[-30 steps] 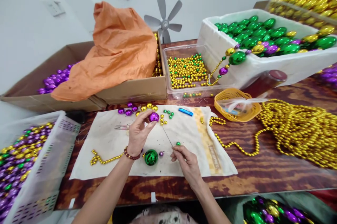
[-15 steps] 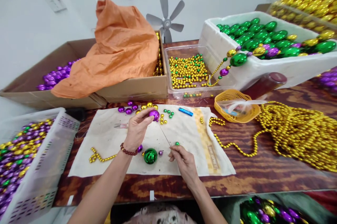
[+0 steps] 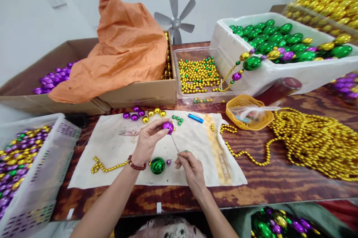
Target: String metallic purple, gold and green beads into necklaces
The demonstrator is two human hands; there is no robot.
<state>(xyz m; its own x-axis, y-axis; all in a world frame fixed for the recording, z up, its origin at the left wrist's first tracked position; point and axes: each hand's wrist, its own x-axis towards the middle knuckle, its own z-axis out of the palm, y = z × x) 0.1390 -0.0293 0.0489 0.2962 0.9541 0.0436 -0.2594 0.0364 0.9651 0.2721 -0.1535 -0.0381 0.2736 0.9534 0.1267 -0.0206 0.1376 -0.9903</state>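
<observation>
My left hand (image 3: 149,136) pinches a shiny purple bead (image 3: 168,127) above a white cloth (image 3: 109,156). A thin needle (image 3: 175,143) runs from that bead down to my right hand (image 3: 191,171), whose thumb and fingers are closed on its lower end. Between my wrists, a big green bead (image 3: 158,165) lies on the cloth with a small purple bead (image 3: 169,162) beside it. Left of my left wrist, a string of small gold beads (image 3: 107,168) rests on the cloth. Small green beads (image 3: 179,120) sit just beyond the held bead.
Loose purple beads (image 3: 134,117), gold beads (image 3: 151,113), scissors (image 3: 129,133) and a blue stick-like item (image 3: 195,118) lie on the cloth. Rightward are a yellow basket (image 3: 270,120) and heaped gold bead strings (image 3: 316,144). Bead-filled boxes, including a foam box (image 3: 279,75), line the back; a white crate (image 3: 39,197) stands left.
My left hand has moved the purple bead down and slightly right, nearer my right hand. Less of the needle shows between them. The whole view has shifted slightly.
</observation>
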